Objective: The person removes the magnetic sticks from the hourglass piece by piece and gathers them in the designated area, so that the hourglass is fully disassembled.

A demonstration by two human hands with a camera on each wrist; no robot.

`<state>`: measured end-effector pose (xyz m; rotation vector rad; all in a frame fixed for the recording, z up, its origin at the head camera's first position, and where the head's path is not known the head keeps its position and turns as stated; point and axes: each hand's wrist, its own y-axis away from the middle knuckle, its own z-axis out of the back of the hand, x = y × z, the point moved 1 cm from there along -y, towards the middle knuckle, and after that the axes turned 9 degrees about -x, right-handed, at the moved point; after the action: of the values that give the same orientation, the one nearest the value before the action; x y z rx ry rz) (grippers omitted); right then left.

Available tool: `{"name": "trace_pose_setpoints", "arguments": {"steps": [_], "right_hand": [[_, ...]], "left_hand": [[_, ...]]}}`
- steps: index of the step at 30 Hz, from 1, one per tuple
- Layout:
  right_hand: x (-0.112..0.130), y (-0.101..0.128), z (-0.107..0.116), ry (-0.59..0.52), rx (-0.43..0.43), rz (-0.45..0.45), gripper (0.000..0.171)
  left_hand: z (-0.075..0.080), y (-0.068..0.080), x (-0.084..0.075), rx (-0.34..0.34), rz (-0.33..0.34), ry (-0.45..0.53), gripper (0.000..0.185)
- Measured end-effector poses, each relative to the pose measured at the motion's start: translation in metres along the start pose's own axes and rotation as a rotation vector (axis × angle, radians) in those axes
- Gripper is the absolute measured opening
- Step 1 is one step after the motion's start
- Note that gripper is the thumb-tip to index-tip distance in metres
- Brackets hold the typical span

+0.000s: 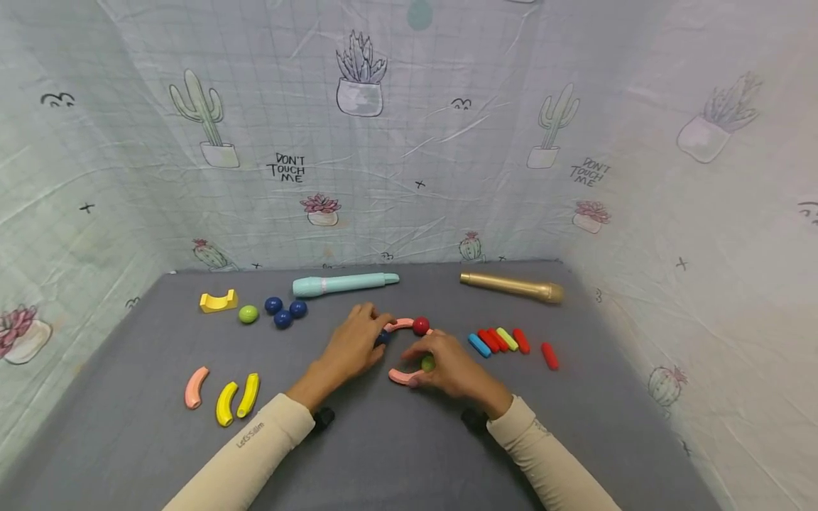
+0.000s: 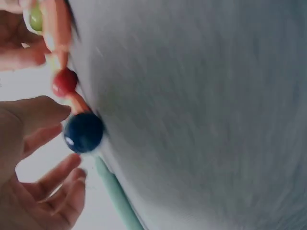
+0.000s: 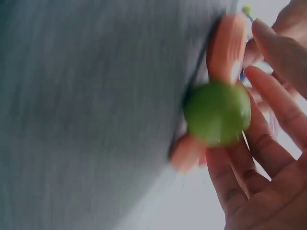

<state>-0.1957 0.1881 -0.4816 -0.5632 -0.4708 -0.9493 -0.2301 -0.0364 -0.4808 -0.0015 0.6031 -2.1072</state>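
Two pink curved pieces lie as a ring on the grey table [image 1: 396,454]: a far arc [image 1: 401,323] and a near arc [image 1: 400,377]. A red ball [image 1: 420,326] and a blue ball [image 1: 383,338] sit at the far arc's ends. My left hand [image 1: 358,344] rests beside the blue ball [image 2: 84,132], its fingertips [image 2: 48,112] touching the ball and the other fingers loose. My right hand [image 1: 450,369] curls thumb and fingers [image 3: 268,143] round the near arc [image 3: 225,48], on which a green ball [image 3: 218,112] sits.
Behind the hands lie a teal cylinder [image 1: 345,284] and a gold cylinder [image 1: 511,287]. To the left are a yellow block [image 1: 218,301], a green ball [image 1: 248,314], three blue balls [image 1: 284,312], and a pink curve [image 1: 195,387] and two yellow curves [image 1: 236,399]. Several coloured sticks [image 1: 498,341] lie right. Cloth walls enclose the table.
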Motion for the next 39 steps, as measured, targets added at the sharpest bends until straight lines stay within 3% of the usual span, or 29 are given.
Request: {"name": "trace_pose_setpoints", "arguments": {"steps": [3, 6, 9, 11, 19, 22, 26, 31, 35, 39], "right_hand": [[-0.007, 0.004, 0.013, -0.003, 0.0, 0.001, 0.04], [-0.014, 0.007, 0.025, 0.02, 0.012, 0.023, 0.041], [-0.019, 0.007, 0.029, 0.025, 0.047, 0.031, 0.041], [-0.022, 0.005, 0.028, 0.021, 0.068, 0.029, 0.039], [-0.02, 0.004, 0.019, 0.003, 0.044, 0.007, 0.033], [-0.015, 0.004, 0.015, 0.012, 0.033, -0.001, 0.032], [-0.013, 0.003, 0.009, -0.004, 0.028, -0.017, 0.034], [-0.018, 0.001, 0.014, -0.093, -0.056, -0.036, 0.032], [-0.026, -0.003, 0.021, -0.066, -0.168, -0.036, 0.032], [-0.035, -0.008, 0.023, -0.019, -0.176, -0.02, 0.035]], "left_hand": [[0.006, 0.007, -0.014, 0.024, -0.029, 0.062, 0.033], [0.006, 0.013, -0.029, 0.1, -0.094, 0.108, 0.026], [0.001, 0.018, -0.04, 0.163, -0.157, 0.107, 0.027], [-0.002, 0.019, -0.044, 0.17, -0.181, 0.093, 0.028], [-0.008, 0.022, -0.041, 0.168, -0.141, 0.125, 0.023], [-0.004, 0.03, -0.035, 0.17, -0.115, 0.174, 0.025], [0.01, 0.044, -0.019, 0.16, -0.032, 0.253, 0.03], [0.032, 0.064, 0.014, 0.139, 0.131, 0.324, 0.031], [0.052, 0.083, 0.042, 0.134, 0.252, 0.312, 0.032], [0.066, 0.102, 0.064, 0.126, 0.315, 0.241, 0.032]]}}
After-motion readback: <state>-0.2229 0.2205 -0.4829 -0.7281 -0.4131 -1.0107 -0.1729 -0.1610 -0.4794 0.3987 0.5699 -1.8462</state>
